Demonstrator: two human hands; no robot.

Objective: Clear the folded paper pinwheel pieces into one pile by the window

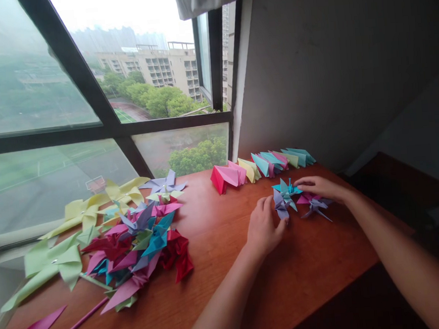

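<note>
Just in front of the paper row (261, 165), paper cranes (287, 192) are flanked by the left hand (264, 227), half-curled, and the right hand (322, 187), outstretched; any grip cannot be told. Crowded wings could be bent by careless pressing.

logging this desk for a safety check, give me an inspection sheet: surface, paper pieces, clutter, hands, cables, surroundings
surface: reddish-brown wooden tabletop
job's things: small origami cranes, including purple crane and bright-blue crane
clutter: heap of folded paper, paper pinwheels, pink stick, row of folded-paper pieces
hands: left hand beside purple crane, thumb and fingers apart; right hand at bright-blue crane, grip unclear
cables: nothing seen
surroundings: dark-framed window, grey wall
</note>
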